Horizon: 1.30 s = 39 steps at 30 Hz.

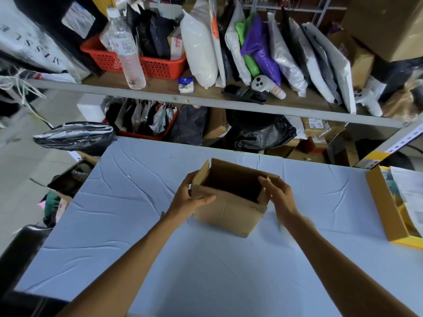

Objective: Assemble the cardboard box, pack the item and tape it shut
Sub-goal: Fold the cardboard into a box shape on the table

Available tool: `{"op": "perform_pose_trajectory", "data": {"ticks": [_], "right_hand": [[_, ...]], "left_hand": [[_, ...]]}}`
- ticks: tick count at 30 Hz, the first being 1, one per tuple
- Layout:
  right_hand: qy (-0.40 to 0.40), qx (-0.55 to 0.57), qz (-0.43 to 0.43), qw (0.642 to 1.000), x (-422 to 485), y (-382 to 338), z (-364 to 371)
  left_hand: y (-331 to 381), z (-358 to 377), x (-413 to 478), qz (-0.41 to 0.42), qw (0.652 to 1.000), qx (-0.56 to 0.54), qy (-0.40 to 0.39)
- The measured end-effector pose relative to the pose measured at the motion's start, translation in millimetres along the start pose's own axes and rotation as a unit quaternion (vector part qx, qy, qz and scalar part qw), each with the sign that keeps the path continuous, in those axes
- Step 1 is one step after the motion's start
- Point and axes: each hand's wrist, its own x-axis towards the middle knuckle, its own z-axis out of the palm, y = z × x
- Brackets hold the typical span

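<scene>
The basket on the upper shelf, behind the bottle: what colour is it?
The basket is red, with lattice-patterned walls; the head view shows it.

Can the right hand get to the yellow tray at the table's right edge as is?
Probably yes. Only bare table lies between the right hand and the yellow tray, on that hand's side. The hand is pinching a flap of the cardboard box though, so it must let go first.

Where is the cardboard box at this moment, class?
In the head view, the cardboard box sits open-topped at the middle of the blue table, held between the left hand and right hand; a yellow tray lies at the table's right edge.
</scene>
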Motion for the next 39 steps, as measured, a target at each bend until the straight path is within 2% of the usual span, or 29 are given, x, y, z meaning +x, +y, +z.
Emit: {"op": "perform_pose_trajectory", "data": {"ticks": [5, 8, 10, 16, 24, 27, 31, 37, 39], "right_hand": [[-0.001, 0.05, 0.05, 0.997, -3, 6, -3], [0.038, 0.089, 0.071, 0.993, -3, 1, 1], [0.055, 0.083, 0.059, 0.993, -2, 0, 2], [0.04, 0.028, 0.015, 0.999, -4, -1, 0], [0.012, 0.029, -0.021, 0.999, -16, 4, -11], [0.011, 0.068, -0.01, 0.998, -26, 12, -22], [-0.04, 0.087, 0.005, 0.995, -34, 24, -33], [-0.149, 0.027, -0.031, 0.988, -29, 28, -32], [-0.159, -0.002, -0.05, 0.986, -27, 29, -29]], "left_hand": [[-8, 3, -2, -0.004, 0.999, 0.024, 0.029], [-8, 4, -3, 0.01, 0.999, -0.012, 0.041], [-8, 5, -5, 0.029, 0.999, -0.009, 0.041], [-19, 2, -10, 0.049, 0.998, 0.007, 0.028], [-22, -1, -9, 0.055, 0.998, 0.03, 0.022], [-22, -3, -10, 0.057, 0.997, 0.052, 0.017], [-27, -5, -11, 0.059, 0.997, 0.057, 0.005], [-23, -5, -11, 0.049, 0.997, 0.054, 0.025], [-22, -7, -10, 0.04, 0.998, 0.042, 0.027]]}}
